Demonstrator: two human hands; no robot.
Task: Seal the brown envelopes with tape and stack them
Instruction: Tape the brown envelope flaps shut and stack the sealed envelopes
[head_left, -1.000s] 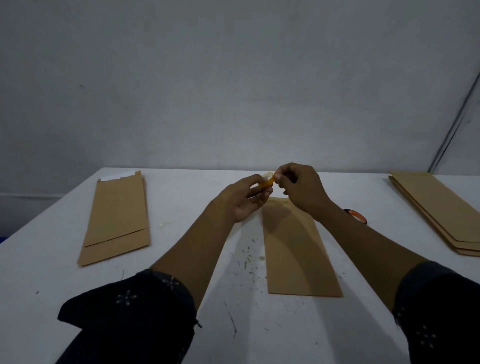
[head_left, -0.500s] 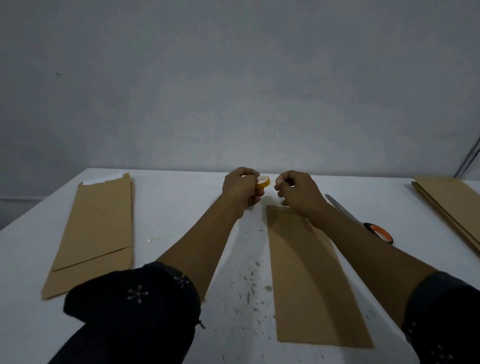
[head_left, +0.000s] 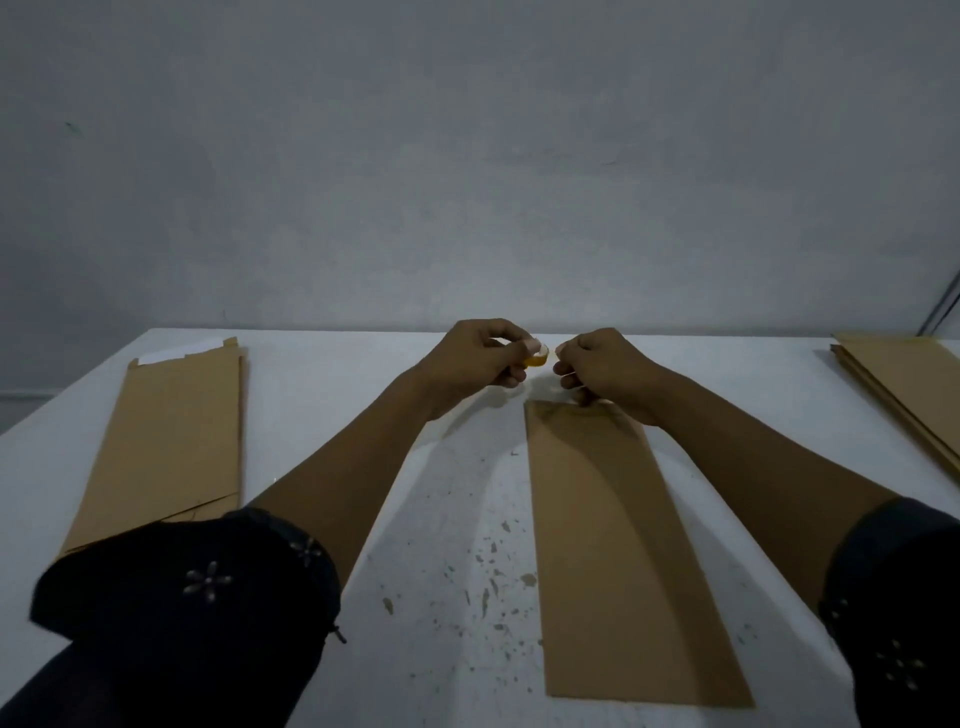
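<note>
A long brown envelope (head_left: 618, 545) lies flat in front of me on the white table (head_left: 447, 519). Above its far end, my left hand (head_left: 478, 358) grips a small yellow tape roll (head_left: 537, 358) between thumb and fingers. My right hand (head_left: 602, 371) sits just right of the roll with its fingers curled, pinching what looks like the tape's free end; the strip itself is too thin to make out. That hand's lower fingers touch the envelope's top edge.
Brown envelopes (head_left: 171, 441) lie stacked at the left, a white sheet (head_left: 171, 353) sticking out at their far end. A stack of envelopes (head_left: 914, 384) sits at the far right edge. Brown specks dot the table near me. A grey wall rises behind.
The view tilted so the table sits lower and nearer. My hands moved slightly apart, the roll going left. The scissors seen at the right earlier are hidden.
</note>
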